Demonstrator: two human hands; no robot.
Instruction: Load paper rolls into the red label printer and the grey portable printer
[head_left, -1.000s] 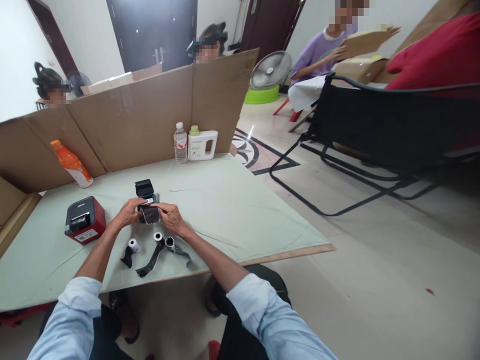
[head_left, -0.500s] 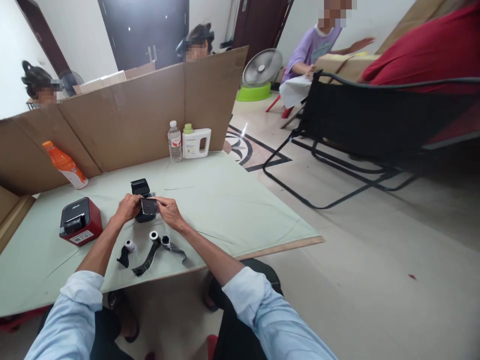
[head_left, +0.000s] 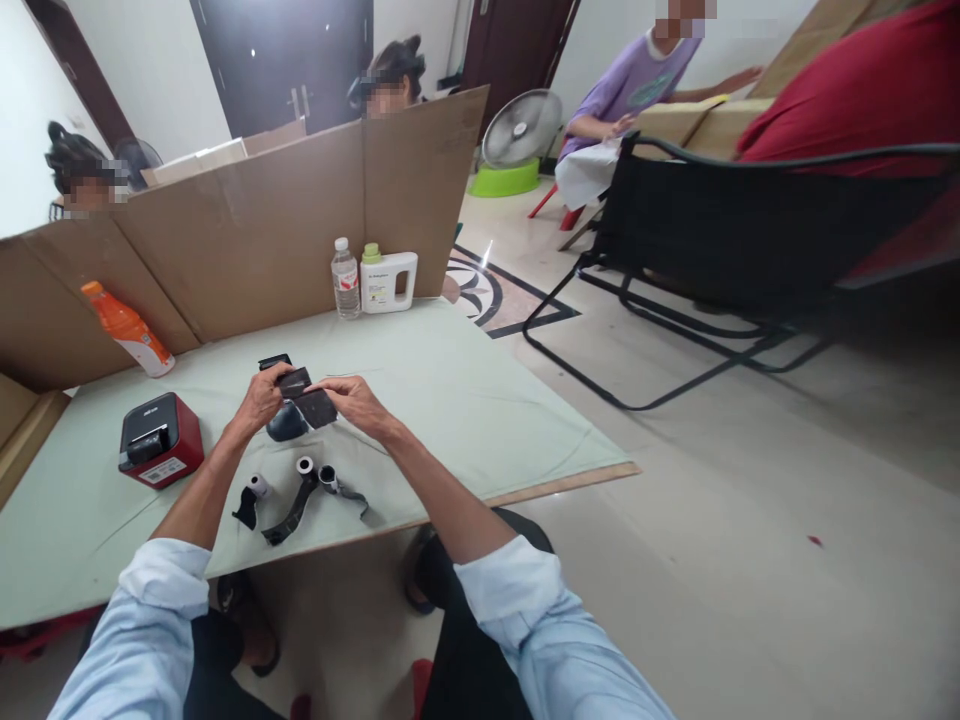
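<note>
Above the table, my left hand pinches the upper part of a dark paper strip. My right hand is closed on the strip's right side, fingertips close to the left ones. The strip looks creased or torn between the hands; I cannot tell whether it is one piece or two. Just beneath it stands a small black device with a raised lid, partly hidden. Nearer me lie a small paper roll, a middle roll and a right roll, each with a dark tail.
A red and black box-shaped machine stands at the left. Along the cardboard partition are an orange bottle, a clear water bottle and a white jug. A black folding chair and other people are beyond.
My right hand has moved slightly right and up, with more of the dark strip showing between the hands. My left hand has risen a little. The rolls lie as before.
</note>
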